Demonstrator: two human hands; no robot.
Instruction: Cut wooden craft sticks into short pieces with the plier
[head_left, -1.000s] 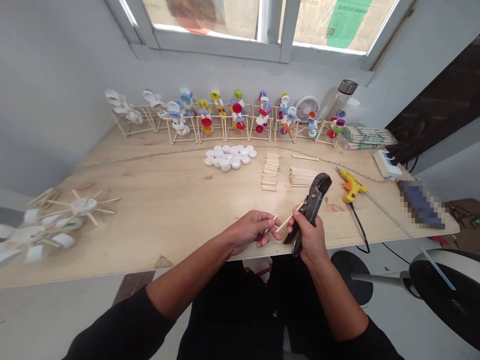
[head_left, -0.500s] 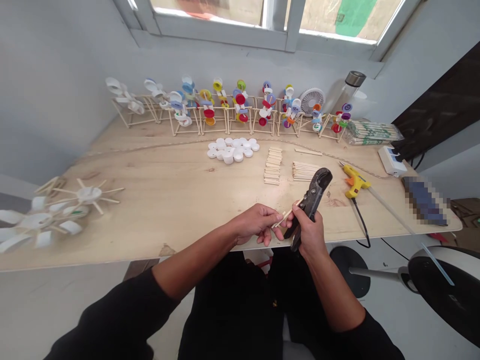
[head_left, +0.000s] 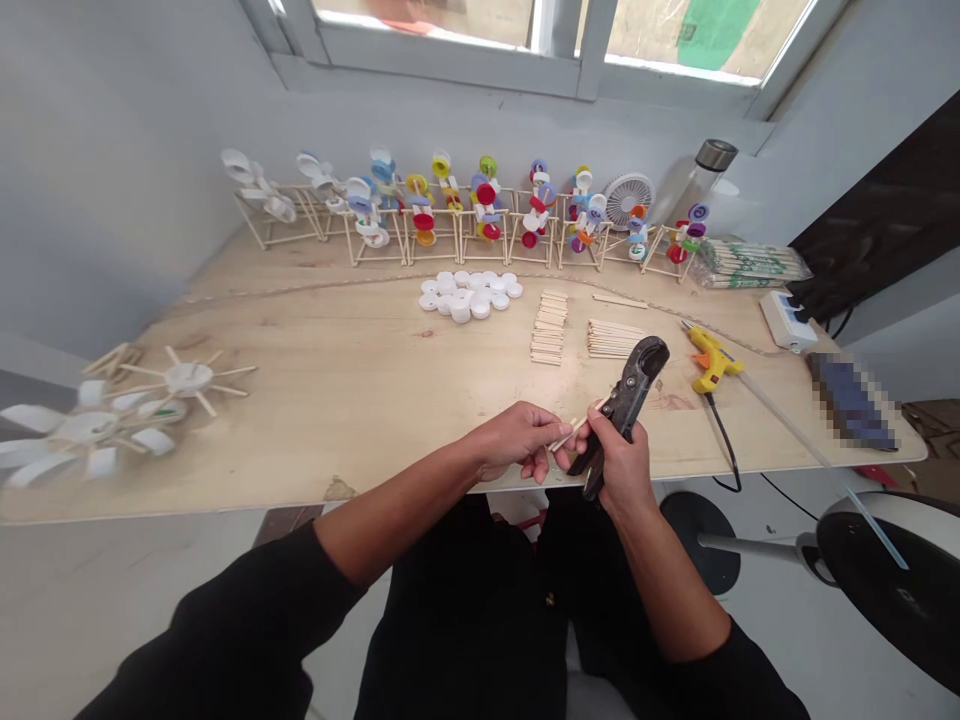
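My right hand (head_left: 619, 455) grips the handles of black cutting pliers (head_left: 628, 392), jaws pointing up and away over the table's near edge. It also pinches one end of a thin wooden stick (head_left: 568, 433). My left hand (head_left: 517, 440) is closed, its fingertips pinching the other end of that stick just left of the pliers. Both hands hover at the front edge of the wooden table (head_left: 322, 380).
Two stacks of cut sticks (head_left: 549, 326) and a pile of white bottle caps (head_left: 470, 292) lie mid-table. A yellow glue gun (head_left: 709, 365) lies to the right. A row of stick-and-cap models (head_left: 465, 215), a small fan (head_left: 628, 200) and a bottle (head_left: 701, 175) line the back.
My hands have drawn closer together on the stick, and more of it is covered by my fingers. The view has shifted slightly.
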